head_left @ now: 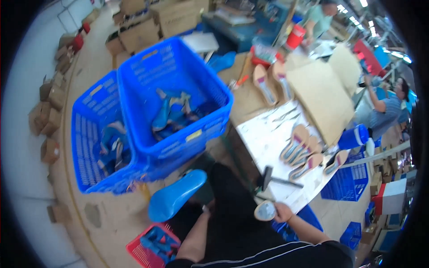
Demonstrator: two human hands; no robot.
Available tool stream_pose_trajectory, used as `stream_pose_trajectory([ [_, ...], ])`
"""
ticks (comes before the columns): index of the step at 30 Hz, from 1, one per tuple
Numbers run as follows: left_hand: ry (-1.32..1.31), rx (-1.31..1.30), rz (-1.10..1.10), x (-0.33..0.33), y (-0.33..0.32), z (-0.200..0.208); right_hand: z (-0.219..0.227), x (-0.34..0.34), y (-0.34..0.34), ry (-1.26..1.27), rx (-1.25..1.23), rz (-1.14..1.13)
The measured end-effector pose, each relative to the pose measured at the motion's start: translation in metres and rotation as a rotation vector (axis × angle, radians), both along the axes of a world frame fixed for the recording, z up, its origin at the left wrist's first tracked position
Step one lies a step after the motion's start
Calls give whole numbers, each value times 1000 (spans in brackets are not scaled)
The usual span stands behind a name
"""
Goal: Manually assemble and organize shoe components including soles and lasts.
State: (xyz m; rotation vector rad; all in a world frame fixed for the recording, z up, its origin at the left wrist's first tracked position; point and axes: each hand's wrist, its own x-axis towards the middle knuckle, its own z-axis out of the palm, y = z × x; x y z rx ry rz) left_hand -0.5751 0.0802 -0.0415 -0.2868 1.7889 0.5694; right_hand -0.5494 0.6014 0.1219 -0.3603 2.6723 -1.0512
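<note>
My right hand is closed on a small rounded piece with a tan rim and a grey-blue middle, at the worktable's near edge. Just beyond it lies a hammer with a dark head. My left hand is low between my black-clothed legs; its fingers are mostly hidden, so I cannot tell whether it holds anything. Close to it, over my left leg, is a glossy blue shoe-last-shaped piece. Tan shoe soles with grey and purple middles lie in a cluster on the table's white sheet.
Two blue crates holding blue and grey pieces stand at left. A red basket sits at lower left. Two more soles and a flat tan board lie farther back. People work at right; cardboard boxes stand behind.
</note>
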Motion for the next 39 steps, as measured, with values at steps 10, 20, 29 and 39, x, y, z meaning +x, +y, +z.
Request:
stream_pose_trajectory([
  [10, 630, 947, 1307, -68, -32, 134, 66, -68, -101, 126, -382, -72],
  [20, 1362, 1236, 1437, -69, -34, 299, 210, -221, -246, 750, -308, 426],
  [29, 1248, 846, 1607, -68, 17, 358, 186, -257, -288, 605, -227, 788],
  [39, 1446, 141, 1068, -79, -8, 335, 194, -289, -267, 391, -165, 818],
])
